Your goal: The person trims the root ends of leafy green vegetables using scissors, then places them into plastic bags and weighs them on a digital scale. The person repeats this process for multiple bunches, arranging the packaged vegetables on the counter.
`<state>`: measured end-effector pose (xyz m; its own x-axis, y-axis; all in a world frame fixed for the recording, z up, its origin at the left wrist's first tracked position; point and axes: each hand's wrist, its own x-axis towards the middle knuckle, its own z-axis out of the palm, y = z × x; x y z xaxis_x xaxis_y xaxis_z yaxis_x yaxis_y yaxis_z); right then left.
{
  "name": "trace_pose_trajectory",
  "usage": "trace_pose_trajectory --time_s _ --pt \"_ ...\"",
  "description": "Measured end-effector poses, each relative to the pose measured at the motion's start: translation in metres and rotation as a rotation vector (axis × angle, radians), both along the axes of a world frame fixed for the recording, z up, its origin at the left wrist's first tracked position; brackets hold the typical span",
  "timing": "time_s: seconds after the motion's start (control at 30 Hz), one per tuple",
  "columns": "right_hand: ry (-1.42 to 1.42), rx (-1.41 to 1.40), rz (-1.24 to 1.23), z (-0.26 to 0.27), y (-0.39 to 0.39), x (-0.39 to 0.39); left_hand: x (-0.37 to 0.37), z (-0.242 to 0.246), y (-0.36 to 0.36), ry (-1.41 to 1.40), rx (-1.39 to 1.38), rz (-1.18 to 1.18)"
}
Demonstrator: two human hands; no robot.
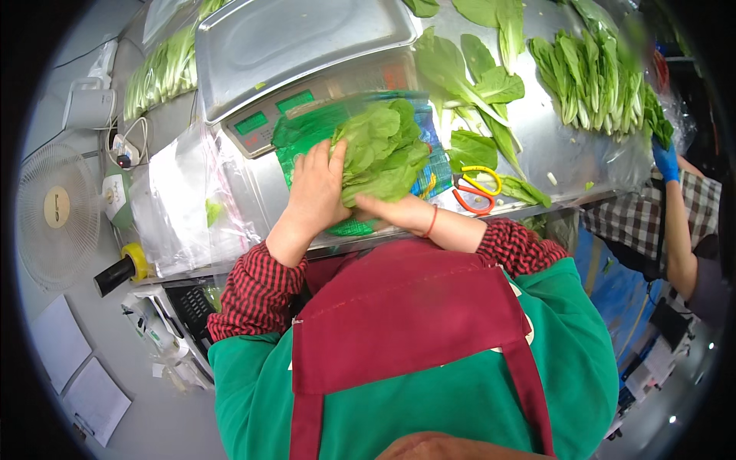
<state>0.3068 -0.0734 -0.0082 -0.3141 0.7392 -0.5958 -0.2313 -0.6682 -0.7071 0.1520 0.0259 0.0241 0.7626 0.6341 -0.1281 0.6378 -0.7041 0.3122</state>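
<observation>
A bunch of leafy greens (384, 152) lies between my two hands at the near side of a steel table. My left hand (316, 181) rests along its left side, fingers pointing away from me and thumb against the leaves. At the near end, my right hand (397, 211) grips the bunch from below, its fingers partly hidden. Under the greens is a green and blue plastic sheet or bag (302, 133), partly crumpled. Scissors with yellow and orange-red handles (475, 187) lie right of my right hand. Whether any tie goes around the bunch is hidden.
A weighing scale with a steel tray (305, 46) stands beyond my hands. Clear plastic bags (184, 201) and a yellow tape roll (137, 261) lie left, near a fan (57, 213). Loose greens (499, 86) and a stacked pile (604, 80) are right, by a co-worker's blue-gloved hand (666, 161).
</observation>
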Motion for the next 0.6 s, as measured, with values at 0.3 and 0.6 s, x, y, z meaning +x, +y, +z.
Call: trace_pose_trajectory --time_s 0.3,0.6 --pt "-1.085 1.194 0.375 0.068 0.045 -0.003 0.004 -0.013 -0.008 -0.151 0.217 -0.05" --pt "-1.362 1.023 0.478 0.015 0.046 -0.006 -0.019 0.027 -0.029 -0.092 0.06 0.068"
